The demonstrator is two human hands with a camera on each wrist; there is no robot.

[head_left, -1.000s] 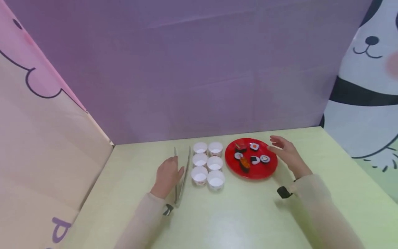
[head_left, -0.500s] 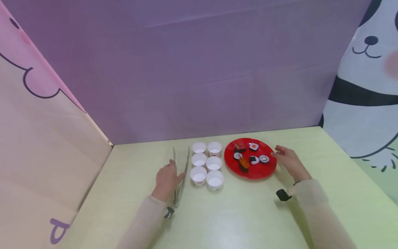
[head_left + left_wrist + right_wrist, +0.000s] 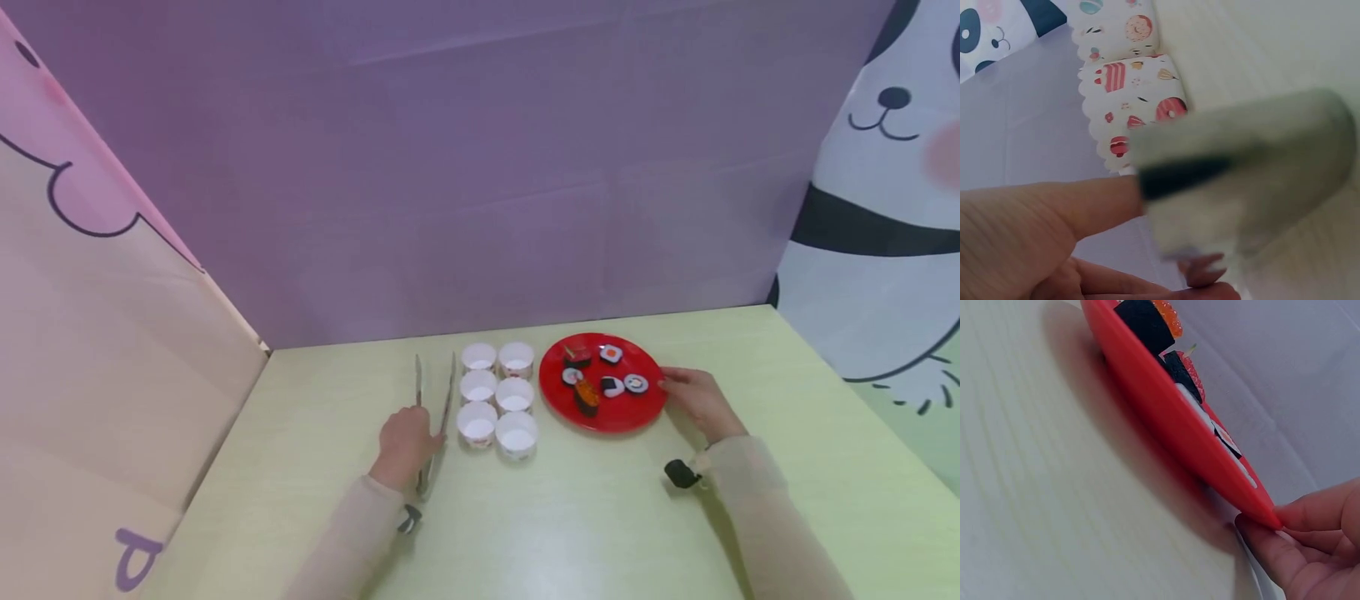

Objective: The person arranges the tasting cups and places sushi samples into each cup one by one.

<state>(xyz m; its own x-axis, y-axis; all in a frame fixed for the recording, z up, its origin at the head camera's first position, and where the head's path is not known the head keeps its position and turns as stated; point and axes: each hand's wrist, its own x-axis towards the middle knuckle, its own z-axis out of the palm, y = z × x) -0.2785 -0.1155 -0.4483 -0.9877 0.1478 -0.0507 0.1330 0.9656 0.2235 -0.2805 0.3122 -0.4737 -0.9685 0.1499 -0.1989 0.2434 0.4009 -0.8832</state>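
Right grip [image 3: 696, 402] moved in and pinches the red plate [image 3: 622, 415]; left grip [image 3: 405, 442] slid lower, holding tongs [image 3: 1260, 169]. Tilting that plate might roll sushi [image 3: 587, 398] away from the right grip.

Purple backdrop [image 3: 480, 167] behind pale table [image 3: 600, 517]; panda print [image 3: 862, 225] right.

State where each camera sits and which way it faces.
Head: worn on head, facing forward and down at tongs, cups, red plate; left hand, right hand, sleeves show.
Left wrist: worn there, facing cups past a blur, probably tongs; left hand shows.
Right wrist: worn there, facing the red plate's side; right hand shows.
Head and right wrist share the red plate.
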